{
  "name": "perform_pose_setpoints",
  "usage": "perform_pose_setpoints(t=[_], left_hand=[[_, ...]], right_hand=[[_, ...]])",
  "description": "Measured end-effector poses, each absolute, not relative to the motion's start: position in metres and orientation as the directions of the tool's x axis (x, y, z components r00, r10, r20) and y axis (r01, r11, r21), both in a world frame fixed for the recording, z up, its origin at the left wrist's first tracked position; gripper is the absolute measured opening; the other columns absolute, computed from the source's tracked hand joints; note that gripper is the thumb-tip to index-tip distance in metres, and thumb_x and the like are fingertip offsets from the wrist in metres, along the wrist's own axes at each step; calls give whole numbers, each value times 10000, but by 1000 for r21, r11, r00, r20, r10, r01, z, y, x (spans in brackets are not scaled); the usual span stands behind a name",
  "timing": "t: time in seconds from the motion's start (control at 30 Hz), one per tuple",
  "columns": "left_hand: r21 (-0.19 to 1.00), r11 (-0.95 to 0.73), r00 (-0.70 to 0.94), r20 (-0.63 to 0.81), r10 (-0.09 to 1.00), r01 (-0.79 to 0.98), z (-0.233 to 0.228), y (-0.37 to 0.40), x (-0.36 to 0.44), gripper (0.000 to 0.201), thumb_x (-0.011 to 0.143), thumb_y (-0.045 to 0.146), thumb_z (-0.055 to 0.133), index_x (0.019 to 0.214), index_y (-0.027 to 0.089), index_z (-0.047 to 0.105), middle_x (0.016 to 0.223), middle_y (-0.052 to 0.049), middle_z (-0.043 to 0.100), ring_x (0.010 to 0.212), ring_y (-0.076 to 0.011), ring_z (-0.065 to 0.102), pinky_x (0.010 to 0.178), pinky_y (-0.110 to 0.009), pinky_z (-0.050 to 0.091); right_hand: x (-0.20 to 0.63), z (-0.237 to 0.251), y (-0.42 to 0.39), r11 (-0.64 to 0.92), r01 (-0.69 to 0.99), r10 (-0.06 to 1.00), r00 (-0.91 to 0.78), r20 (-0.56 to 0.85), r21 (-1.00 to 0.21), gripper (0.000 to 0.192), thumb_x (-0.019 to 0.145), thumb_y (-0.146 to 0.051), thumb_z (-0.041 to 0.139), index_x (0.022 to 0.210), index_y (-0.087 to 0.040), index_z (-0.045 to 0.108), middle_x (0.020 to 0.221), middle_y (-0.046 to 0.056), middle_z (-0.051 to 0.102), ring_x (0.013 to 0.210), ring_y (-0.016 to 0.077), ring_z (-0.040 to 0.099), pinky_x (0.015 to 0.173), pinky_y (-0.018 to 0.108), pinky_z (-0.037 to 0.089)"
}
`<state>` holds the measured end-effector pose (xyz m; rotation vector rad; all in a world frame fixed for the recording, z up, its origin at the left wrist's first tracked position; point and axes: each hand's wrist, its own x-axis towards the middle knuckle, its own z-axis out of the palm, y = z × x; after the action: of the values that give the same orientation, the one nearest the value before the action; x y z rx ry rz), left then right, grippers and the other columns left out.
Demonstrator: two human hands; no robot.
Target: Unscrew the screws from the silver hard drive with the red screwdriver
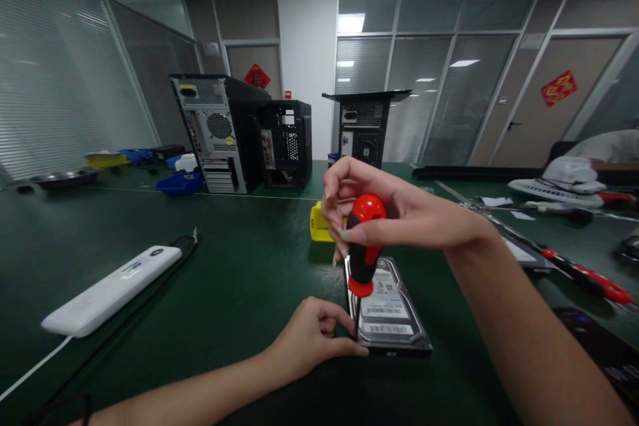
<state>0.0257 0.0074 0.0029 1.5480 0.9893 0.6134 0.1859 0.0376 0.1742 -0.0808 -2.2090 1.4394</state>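
Dead centre, low on the green table (239, 279), the hard drive (392, 309) lies flat, label up. Standing upright on its near-left corner is the screwdriver (364, 246), red and black handle, thin shaft dropping straight down to the drive's edge. The right hand (394, 213) comes in from four o'clock, fingertips curled closed around the red cap at the handle's top. The left hand (309, 339) reaches in from seven o'clock, thumb and forefinger pinched shut at the shaft's tip, touching the drive's corner. Just behind the drive, at twelve o'clock, sits a small yellow bin (319, 223). Out at nine o'clock, a white power strip (112, 289) lies well apart. Far back, at eleven o'clock, three computer towers (234, 133) stand upright. At three o'clock, another red-handled screwdriver (584, 276) lies on the table.
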Motion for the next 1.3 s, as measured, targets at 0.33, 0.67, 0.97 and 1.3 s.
perform_pose_setpoints(t=[0.33,0.67,0.97,1.3], left_hand=[[969,22,495,-145,856,246,4,8,28,271,579,281,818,745,98,708,459,109,325,474,-51,198,476,-208,148],[957,-17,513,-141,847,290,4,11,24,318,587,334,824,756,89,712,444,122,245,463,-56,166,475,-238,90],[942,-32,507,-150,849,333,3,12,23,363,597,382,821,778,81,727,440,115,247,463,-58,162,475,-255,73],[936,-39,505,-152,850,348,4,11,23,345,606,375,818,783,98,713,462,116,232,473,-63,163,487,-253,83]], right_hand=[[188,178,32,497,-91,338,-895,289,-863,233,843,-125,593,1024,-171,454,947,0,439,840,110,537,762,303,528],[200,189,28,721,24,345,-879,328,-693,121,871,-164,611,980,-125,575,959,20,599,873,94,591,753,206,504],[197,191,24,818,25,281,-889,361,-575,98,902,-161,569,982,-111,593,983,30,624,876,86,597,749,196,485],[194,188,27,789,22,306,-881,362,-613,90,896,-192,579,956,-126,576,949,23,601,875,96,585,774,215,485]])
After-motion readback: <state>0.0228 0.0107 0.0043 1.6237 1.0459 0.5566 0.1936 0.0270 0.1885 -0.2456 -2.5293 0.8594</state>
